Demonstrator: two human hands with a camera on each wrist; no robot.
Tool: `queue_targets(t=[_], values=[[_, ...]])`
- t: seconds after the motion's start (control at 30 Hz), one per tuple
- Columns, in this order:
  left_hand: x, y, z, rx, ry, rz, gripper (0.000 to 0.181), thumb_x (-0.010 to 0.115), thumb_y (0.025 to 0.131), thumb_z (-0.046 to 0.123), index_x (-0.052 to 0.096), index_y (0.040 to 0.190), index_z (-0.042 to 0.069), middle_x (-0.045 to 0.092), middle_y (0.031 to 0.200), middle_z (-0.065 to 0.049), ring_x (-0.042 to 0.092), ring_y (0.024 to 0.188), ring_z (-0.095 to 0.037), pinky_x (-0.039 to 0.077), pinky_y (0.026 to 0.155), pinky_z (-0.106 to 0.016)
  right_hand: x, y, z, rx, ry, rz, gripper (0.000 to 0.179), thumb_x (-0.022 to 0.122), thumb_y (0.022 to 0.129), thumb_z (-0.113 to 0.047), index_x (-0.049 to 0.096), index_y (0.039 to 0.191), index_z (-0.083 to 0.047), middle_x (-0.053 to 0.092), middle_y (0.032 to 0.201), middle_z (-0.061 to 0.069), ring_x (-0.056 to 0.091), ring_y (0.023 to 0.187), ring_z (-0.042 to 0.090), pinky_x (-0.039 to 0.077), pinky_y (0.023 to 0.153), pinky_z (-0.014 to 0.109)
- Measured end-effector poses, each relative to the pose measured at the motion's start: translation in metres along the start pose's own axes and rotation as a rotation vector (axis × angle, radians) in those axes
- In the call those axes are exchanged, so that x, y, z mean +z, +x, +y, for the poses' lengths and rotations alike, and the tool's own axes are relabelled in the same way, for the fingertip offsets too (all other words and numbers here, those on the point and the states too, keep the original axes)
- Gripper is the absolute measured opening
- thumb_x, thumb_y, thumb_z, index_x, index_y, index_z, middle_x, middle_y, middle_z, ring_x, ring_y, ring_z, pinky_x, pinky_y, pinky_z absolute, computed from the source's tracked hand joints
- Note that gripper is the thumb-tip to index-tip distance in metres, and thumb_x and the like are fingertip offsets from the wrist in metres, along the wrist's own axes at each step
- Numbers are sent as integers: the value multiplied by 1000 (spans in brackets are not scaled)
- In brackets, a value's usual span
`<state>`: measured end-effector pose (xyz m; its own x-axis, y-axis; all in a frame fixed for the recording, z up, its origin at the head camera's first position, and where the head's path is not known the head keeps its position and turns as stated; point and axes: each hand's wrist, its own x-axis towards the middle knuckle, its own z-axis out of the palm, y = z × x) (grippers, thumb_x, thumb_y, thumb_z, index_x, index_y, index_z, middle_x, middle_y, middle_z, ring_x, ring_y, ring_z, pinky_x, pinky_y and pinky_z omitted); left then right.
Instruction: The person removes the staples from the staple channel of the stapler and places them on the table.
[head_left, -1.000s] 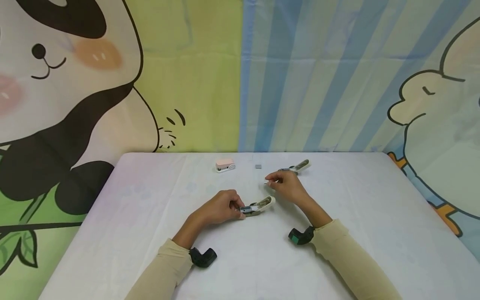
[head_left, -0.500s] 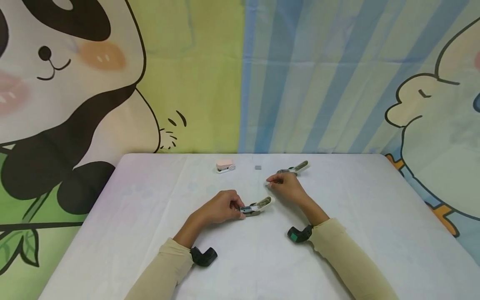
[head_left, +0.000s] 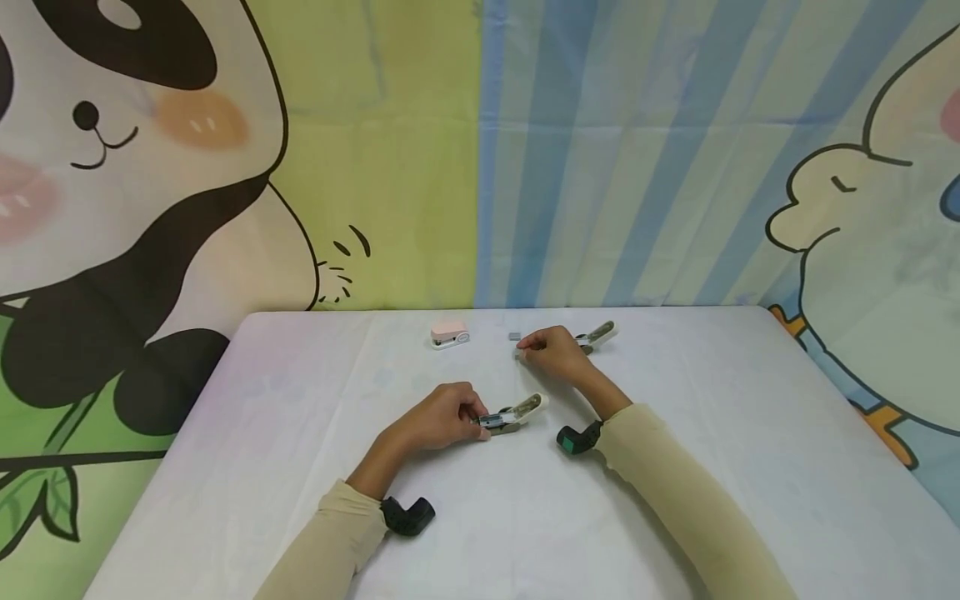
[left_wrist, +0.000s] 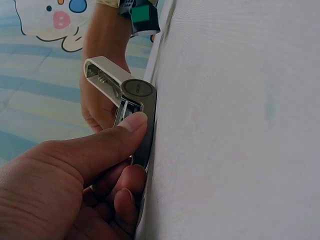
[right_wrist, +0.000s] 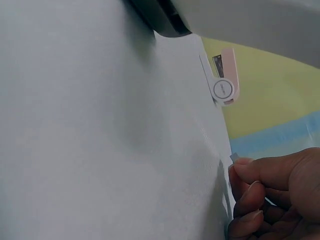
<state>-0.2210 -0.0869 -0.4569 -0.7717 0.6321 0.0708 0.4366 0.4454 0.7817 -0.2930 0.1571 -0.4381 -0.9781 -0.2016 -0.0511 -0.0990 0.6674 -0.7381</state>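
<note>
In the head view my left hand (head_left: 442, 415) grips an opened stapler (head_left: 517, 412) by its base, its white top arm swung back to the right. The left wrist view shows the thumb of my left hand (left_wrist: 75, 175) pressing on the metal magazine of this stapler (left_wrist: 138, 89). Ahead and to the right, my right hand (head_left: 557, 352) pinches a small grey strip of staples (right_wrist: 234, 157) between thumb and fingertips. Just beyond those fingertips a grey block of staples (head_left: 514, 336) lies on the table. A second opened stapler (head_left: 600, 333) lies partly hidden behind my right hand.
A small pink and white stapler (head_left: 449, 334) stands near the back edge of the white table (head_left: 262, 450). Behind the table hangs a printed cloth (head_left: 390, 150). A blurred pale shape (right_wrist: 250, 25) crosses the top of the right wrist view.
My right hand has moved forward and left with the strip of staples, toward the grey block. My left hand and its stapler have stayed in place.
</note>
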Motion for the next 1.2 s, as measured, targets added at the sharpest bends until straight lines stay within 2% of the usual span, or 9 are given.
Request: queue_targets(t=[0.17,0.4,0.57,0.9,1.0,1.2], values=[[3,2,0,2,5,-11,16,81,81,16,72,93,12,59,85,7,55,74,-9,47,66,-27,1,5,-2,8,0,-15,16,64,92,-6,73,104,-2,69,97,10,61,90,23,48,79,36],[2,2,2,-4,11,-18,15,81,81,16,72,92,12,59,85,6,55,74,-9,48,67,-28,4,6,-4,-22,-96,2,14,63,90,-5,74,100,-4,68,94,8,61,85,21,48,76,34],[-1,1,4,2,-1,-17,14,81,81,14,72,92,10,58,85,5,54,74,-11,47,66,-27,6,8,-2,-18,-107,4,18,64,91,-6,73,106,-3,68,97,9,61,89,22,49,78,36],[0,0,3,-2,-5,-10,14,81,81,14,73,91,10,59,85,4,54,74,-11,47,66,-27,2,1,-9,3,-115,13,33,66,88,-4,66,121,0,68,94,8,59,83,21,46,69,32],[0,0,1,-9,-1,-7,15,81,80,15,73,91,10,59,85,5,54,74,-10,47,66,-26,-3,-3,-12,-3,-125,-6,34,64,89,-4,64,123,0,68,96,8,58,80,20,45,65,31],[-1,1,-1,-16,-3,-5,15,82,80,15,72,91,12,59,84,6,55,74,-10,47,66,-27,-12,-14,-14,-87,-97,-98,33,64,93,-8,62,125,0,65,99,8,59,69,18,46,59,30]])
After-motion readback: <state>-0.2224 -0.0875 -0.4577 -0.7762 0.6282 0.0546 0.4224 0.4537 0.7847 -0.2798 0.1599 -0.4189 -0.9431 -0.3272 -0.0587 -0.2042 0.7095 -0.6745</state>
